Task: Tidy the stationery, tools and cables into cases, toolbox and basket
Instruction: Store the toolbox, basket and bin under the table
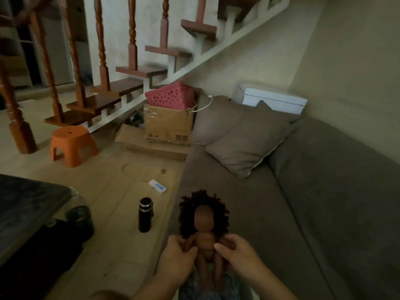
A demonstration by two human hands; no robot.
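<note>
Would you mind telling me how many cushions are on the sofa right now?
2. The back cushion leans at the far end of the sofa, next to the cardboard box; the front cushion lies against it, nearer the camera. Others may be hidden behind them.

The frame is dim and muted, with low contrast throughout; the palest light lies on the wall (149,22) behind the staircase (129,70) at upper centre and on the wooden floor (121,182) at mid-left; a white box (275,100) at upper right is the brightest patch; the lower left sinks almost to black; shadows are soft, without hard edges; wide-angle distortion bows the banisters at the left edge; detail is soft everywhere; the doll (204,241), the left hand (177,258) and the right hand (240,256) at the bottom are smeared and murky.
</note>
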